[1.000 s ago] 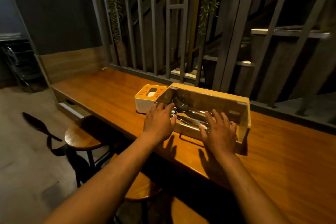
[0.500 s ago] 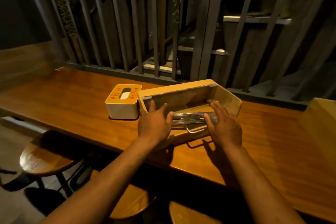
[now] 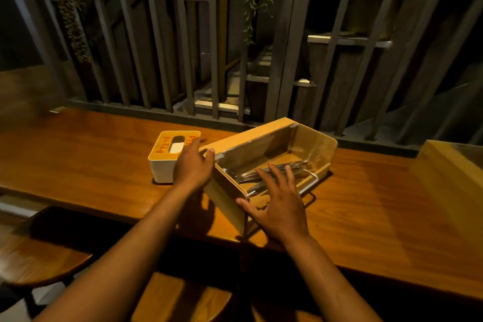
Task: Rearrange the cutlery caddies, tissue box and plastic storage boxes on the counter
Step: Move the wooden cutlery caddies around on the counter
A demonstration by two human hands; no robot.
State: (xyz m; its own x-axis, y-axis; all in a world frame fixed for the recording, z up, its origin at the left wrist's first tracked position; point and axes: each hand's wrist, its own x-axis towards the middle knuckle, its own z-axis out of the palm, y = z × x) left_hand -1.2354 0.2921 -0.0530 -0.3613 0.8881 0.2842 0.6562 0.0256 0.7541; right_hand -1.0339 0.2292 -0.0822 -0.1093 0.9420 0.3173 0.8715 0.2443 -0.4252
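Dimly lit wooden counter [image 3: 91, 165] runs beside grey slatted railing [image 3: 183, 47].

A wooden cutlery caddy [image 3: 264, 159] with a clear plastic lid lies skewed on the wooden surface [image 3: 366, 204], one short end toward the near edge, the other angled away to the right. Metal cutlery [image 3: 264, 174] lies loose inside. Just left of it sits a white tissue box [image 3: 163, 165] with an orange top and an oval slot showing white tissue.
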